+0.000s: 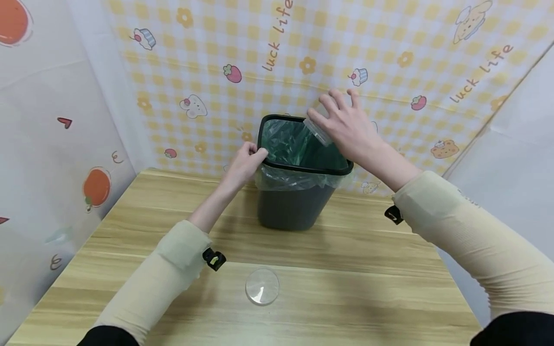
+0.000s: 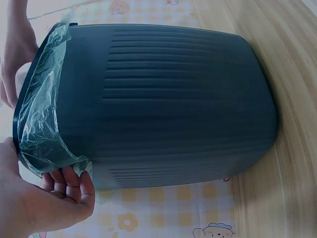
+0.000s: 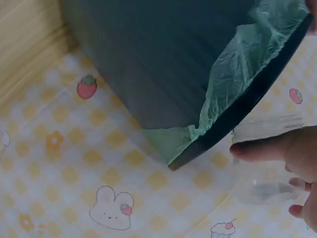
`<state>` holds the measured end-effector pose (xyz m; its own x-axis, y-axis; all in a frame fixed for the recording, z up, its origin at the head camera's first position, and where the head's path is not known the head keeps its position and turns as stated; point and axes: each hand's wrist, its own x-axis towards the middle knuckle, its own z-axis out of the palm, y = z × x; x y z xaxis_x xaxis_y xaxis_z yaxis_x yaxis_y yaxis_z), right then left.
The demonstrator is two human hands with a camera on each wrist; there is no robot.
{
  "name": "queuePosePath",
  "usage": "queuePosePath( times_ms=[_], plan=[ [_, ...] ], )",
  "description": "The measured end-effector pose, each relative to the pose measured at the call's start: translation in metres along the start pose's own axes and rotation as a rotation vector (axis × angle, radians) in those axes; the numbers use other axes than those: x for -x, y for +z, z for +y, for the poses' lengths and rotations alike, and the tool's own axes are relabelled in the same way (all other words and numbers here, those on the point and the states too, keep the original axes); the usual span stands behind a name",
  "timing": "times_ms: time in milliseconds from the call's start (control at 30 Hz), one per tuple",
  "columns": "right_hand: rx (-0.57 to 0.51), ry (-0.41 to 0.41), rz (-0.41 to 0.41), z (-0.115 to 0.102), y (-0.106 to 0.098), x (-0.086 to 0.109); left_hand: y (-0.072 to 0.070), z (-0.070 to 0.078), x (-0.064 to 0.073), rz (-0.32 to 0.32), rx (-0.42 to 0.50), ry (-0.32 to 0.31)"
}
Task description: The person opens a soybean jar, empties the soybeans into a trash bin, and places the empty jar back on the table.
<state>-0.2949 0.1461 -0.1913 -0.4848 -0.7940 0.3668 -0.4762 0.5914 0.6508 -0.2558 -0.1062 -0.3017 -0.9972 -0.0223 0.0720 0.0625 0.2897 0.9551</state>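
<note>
A dark green bin (image 1: 287,209) stands on the table with a black rim and a thin, see-through green bag (image 1: 279,180) folded over its edge. My left hand (image 1: 246,161) grips the rim at the bin's left corner, thumb on top, with curled fingers by the bag in the left wrist view. Above the right side of the opening, my right hand (image 1: 350,129) holds a clear plastic jar (image 1: 317,132), tilted over the bin. The right wrist view shows the jar (image 3: 262,173) beside the rim, my fingers round it. A round clear lid (image 1: 262,287) lies on the table.
The wood-grain table (image 1: 346,298) ends at a checked yellow-and-white cloth (image 1: 207,43) just behind the bin. A white printed sheet (image 1: 52,144) hangs along the left side. Each sleeve carries a small black device near the wrist.
</note>
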Motion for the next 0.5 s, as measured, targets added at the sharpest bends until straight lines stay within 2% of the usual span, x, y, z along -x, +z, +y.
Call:
queuePosePath(
  times_ms=[333, 500],
  plan=[
    [0.045, 0.015, -0.012, 0.0025, 0.0035, 0.001, 0.0008, -0.001, -0.0005, 0.008, -0.003, 0.007],
    [0.077, -0.064, -0.035, 0.0035, 0.0036, 0.001, 0.0004, -0.0006, -0.0006, 0.006, 0.005, 0.002]
  ],
)
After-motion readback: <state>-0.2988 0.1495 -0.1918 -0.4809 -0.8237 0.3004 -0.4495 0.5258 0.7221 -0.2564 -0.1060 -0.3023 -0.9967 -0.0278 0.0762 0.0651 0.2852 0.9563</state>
